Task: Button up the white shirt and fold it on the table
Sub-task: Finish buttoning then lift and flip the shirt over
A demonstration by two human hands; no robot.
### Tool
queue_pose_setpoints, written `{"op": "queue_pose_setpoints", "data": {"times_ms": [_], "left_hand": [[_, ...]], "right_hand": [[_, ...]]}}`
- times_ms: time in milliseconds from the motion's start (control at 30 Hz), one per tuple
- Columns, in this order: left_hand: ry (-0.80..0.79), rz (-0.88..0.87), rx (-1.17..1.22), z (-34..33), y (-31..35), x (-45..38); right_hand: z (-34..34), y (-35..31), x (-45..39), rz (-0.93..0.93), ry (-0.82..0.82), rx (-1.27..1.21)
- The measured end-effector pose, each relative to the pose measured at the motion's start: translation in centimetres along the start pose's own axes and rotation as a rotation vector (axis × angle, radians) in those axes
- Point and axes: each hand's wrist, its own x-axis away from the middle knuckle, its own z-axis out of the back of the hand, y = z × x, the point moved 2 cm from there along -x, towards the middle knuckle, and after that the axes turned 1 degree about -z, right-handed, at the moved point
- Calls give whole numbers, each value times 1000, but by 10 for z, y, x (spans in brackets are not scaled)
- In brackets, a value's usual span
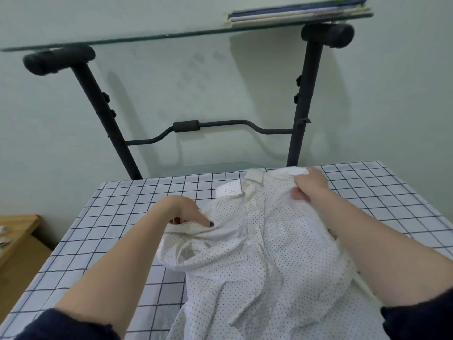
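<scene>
Dark navy sleeves, dark-painted thumbnail

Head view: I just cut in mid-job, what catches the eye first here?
A white dotted shirt lies front up in the middle of the checked table, collar at the far edge. The left hand pinches the fabric at one shoulder and the right hand grips the other shoulder beside the collar. Behind the table stands a black frame carrying a glass shelf with books.

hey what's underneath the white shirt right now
The shirt lies on a checked tablecloth, which shows all around it. Both hands grip it: left hand, right hand. Anything under the cloth is hidden.
</scene>
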Motion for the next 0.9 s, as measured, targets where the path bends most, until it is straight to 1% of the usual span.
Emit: {"op": "queue_pose_setpoints", "data": {"times_ms": [67,167,233,333,400,433,467,533,633,733,800,900], "left_hand": [[81,5,59,3,-1,9],[278,-10,190,16,-4,29],[388,-47,295,28,-5,47],[582,-98,343,44,-3,77],[646,-119,386,51,-3,94],[642,-125,409,53,-4,103],[596,-132,439,54,-5,111],[447,-158,546,52,-8,126],[176,-267,825,40,-13,143],[6,-397,1068,26,-14,160],[-26,-457,1154,22,-12,174],[21,-416,1161,33,-17,176]], "right_hand": [[10,-14,11,86,46,-95],[34,-37,37,254,158,-151],[51,-51,56,347,201,-203],[74,-72,86,482,236,-275],[84,-85,101,538,230,-319],[89,-91,112,563,218,-344],[92,-97,121,579,199,-356],[98,-109,140,622,159,-396],[105,-125,166,648,100,-477],[115,-136,182,688,90,-504],[122,-142,192,727,88,-508],[132,-150,205,777,83,-501]]}}
